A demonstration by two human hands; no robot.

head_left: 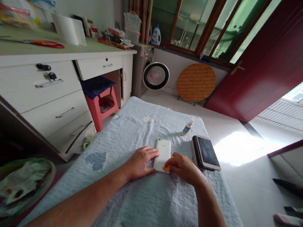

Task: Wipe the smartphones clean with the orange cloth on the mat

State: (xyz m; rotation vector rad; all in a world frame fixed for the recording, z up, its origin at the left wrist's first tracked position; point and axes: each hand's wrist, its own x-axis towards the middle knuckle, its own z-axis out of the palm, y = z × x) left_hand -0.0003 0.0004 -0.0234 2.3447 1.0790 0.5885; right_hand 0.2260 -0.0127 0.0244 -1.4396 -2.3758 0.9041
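Observation:
A white smartphone [163,151] lies back up on the light blue quilted cover, its camera end pointing away from me. Along its left edge my left hand [142,161] grips it, fingertips on the upper left side and thumb near the lower corner. My right hand [180,166] is closed in a pinch on a small orange cloth [166,168], pressed against the lower right of the phone's back. Just right of that hand lies a stack of phones and tablets [207,153], a gold-framed dark screen on top. Beyond it stands a small spray bottle [188,127].
The quilted cover [140,119] spreads under everything. At left are a white desk [34,94] and a red stool [101,102], with a filled waste bin [50,175] near me. A washing machine [142,69], a round folded table [196,81] and a red door [257,56] stand beyond.

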